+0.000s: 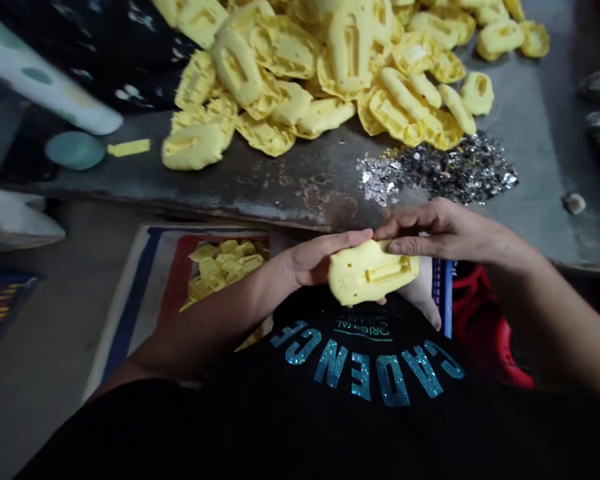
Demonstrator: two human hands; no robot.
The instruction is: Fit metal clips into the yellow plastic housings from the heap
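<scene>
In front of my chest I hold a yellow plastic shell (365, 277) with a long rectangular slot and a cluster of small holes at its left end. My left hand (320, 257) is closed round its left side, and some fingertips show beneath its lower edge. With thumb and fingers, my right hand (430, 233) grips the shell's upper right end. Beyond the hands, a heap of similar yellow shells (290, 53) covers the far part of the grey table (280, 193). A pile of small shiny silver pieces (440, 167) lies just past my right hand.
More yellow parts (225, 267) lie on a striped sack below the table at left. A green round object (75, 150) and a yellow strip (129, 147) sit at the table's left. Red items (495, 327) are below right. Another person's patterned sleeve (45, 73) reaches in at upper left.
</scene>
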